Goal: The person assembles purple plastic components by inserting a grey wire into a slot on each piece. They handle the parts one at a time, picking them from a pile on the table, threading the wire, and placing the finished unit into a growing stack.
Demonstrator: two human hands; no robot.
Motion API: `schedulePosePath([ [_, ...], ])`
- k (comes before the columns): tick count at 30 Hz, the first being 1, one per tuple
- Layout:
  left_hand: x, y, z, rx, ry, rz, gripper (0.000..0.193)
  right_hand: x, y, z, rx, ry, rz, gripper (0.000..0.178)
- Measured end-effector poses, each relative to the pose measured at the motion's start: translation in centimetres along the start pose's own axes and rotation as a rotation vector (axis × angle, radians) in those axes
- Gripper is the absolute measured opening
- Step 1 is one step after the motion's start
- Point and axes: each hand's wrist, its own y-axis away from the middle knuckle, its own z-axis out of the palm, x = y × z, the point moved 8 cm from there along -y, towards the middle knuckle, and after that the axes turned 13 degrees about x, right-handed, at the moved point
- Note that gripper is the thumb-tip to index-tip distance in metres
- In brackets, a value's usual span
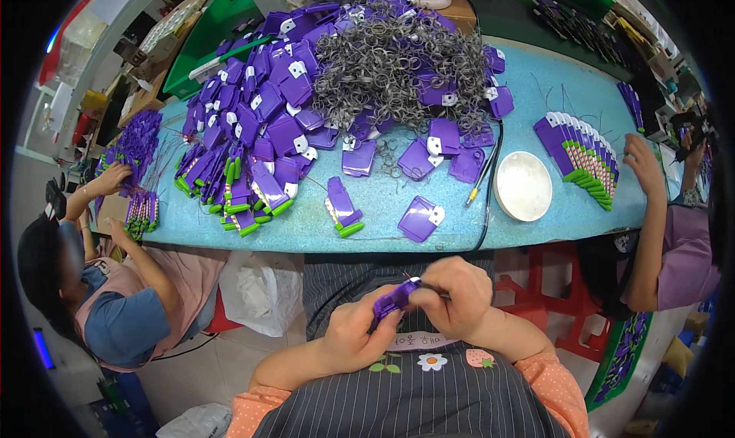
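Note:
My left hand (354,331) is closed around a small purple plastic casing (389,306) in front of my apron, just off the table's near edge. At the casing's upper right end there is a white tip, with thin dark wire ends sticking up beside it. My right hand (458,294) is closed in a pinch right at that tip; a dark sliver shows by its fingers, too small to name. On the table nearest my hands lie a loose purple casing with a white corner (420,218) and a purple piece with a green end (342,208).
A heap of purple casings (264,105) and a tangle of grey wire rings (390,67) cover the table's far side. To the right are a white bowl (523,185), a black cable and a fanned row of green-ended pieces (582,158). People sit at both sides.

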Motion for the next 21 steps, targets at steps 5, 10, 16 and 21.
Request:
schedulePosePath([
  [5,1.9,1.3,1.8,-0.139,-0.180,0.168,0.033,1.7,1.6,1.1,-0.350,-0.311,0.432,0.017],
  [10,1.9,2.9,4.0,-0.420,0.052,0.003,0.031,5.8,-0.1,-2.4,0.036,-0.476,0.682,0.011],
  [16,-0.3,3.5,1.9,0.086,0.701,-0.518,0.030,3.5,3.2,-1.1,-0.137,-0.636,0.809,0.031],
  [21,2.3,3.7,1.0,0.239,-0.168,0.152,0.029,-1.2,3.1,-0.8,-0.199,-0.377,0.376,0.026],
])
